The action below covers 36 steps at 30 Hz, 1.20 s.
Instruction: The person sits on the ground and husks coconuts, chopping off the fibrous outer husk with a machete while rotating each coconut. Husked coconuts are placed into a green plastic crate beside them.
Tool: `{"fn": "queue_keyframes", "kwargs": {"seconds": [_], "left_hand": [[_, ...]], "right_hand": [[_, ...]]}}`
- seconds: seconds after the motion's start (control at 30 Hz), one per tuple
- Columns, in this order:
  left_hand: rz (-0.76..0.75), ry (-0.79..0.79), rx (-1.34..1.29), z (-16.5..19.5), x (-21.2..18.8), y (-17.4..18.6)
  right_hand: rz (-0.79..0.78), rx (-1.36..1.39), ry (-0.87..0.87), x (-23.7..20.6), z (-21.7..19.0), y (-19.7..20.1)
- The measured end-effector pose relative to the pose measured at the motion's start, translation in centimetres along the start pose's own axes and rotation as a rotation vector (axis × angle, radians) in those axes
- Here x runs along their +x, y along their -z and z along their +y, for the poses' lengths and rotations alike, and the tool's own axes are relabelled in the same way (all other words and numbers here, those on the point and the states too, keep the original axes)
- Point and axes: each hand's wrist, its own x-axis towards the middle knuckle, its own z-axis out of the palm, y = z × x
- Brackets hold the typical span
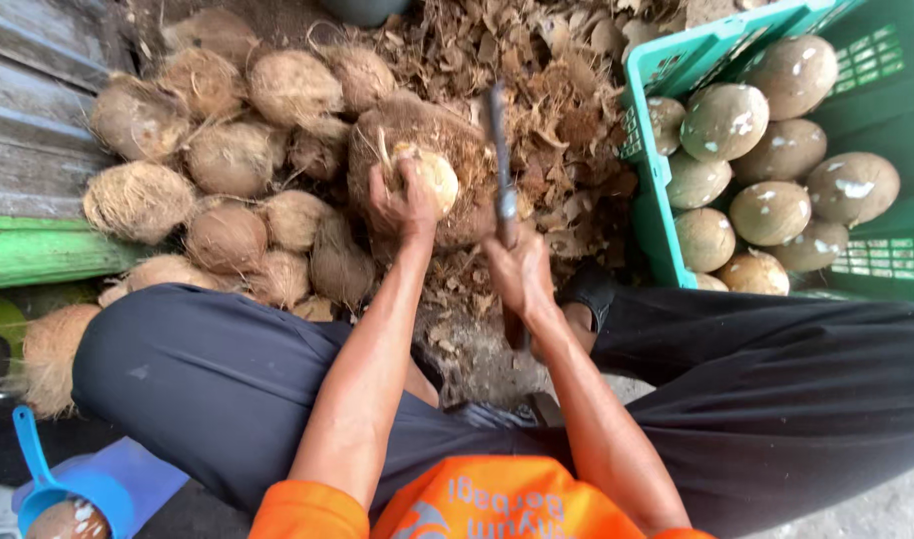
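The left hand [402, 205] grips a half-husked coconut [427, 175]; the right hand [520, 271] is clenched on a cleaver [501, 170] raised upright. Hairy coconuts [228, 150] lie at ten o'clock, a green crate [667, 60] at two.

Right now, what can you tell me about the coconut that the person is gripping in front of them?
The coconut is partly husked: a pale, smooth, rounded shell shows at the top, while brown fibrous husk still wraps its sides and base. It sits on a heap of husk scraps. The left hand grips it, fingers over the bared part. The blade held by the right hand stands just beside it.
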Motion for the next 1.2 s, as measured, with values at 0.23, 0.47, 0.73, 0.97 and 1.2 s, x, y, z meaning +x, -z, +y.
{"fn": "queue_keyframes", "kwargs": {"seconds": [0.23, 0.47, 0.73, 0.97, 1.2], "left_hand": [[0.034, 0.175, -0.26, 0.2, 0.0, -0.7], [0.045, 0.176, -0.049, 0.8, -0.1, -0.1], [-0.064, 0.292, -0.134, 1.2, 0.9, 1.0], [-0.226, -0.068, 0.1, 0.2, 2.3, 2.3], [-0.025, 0.449, -0.304, 3.6, -0.6, -0.6]], "right_hand": [[-0.055, -0.125, -0.084, 0.0, 0.6, -3.4], [-0.012, 0.02, -0.112, 0.4, 1.5, -1.0], [-0.094, -0.081, -0.135, 0.5, 0.4, -2.7], [0.109, -0.138, 0.095, 0.9, 0.9, 1.6], [0.125, -0.058, 0.13, -0.4, -1.9, 3.2]]}}
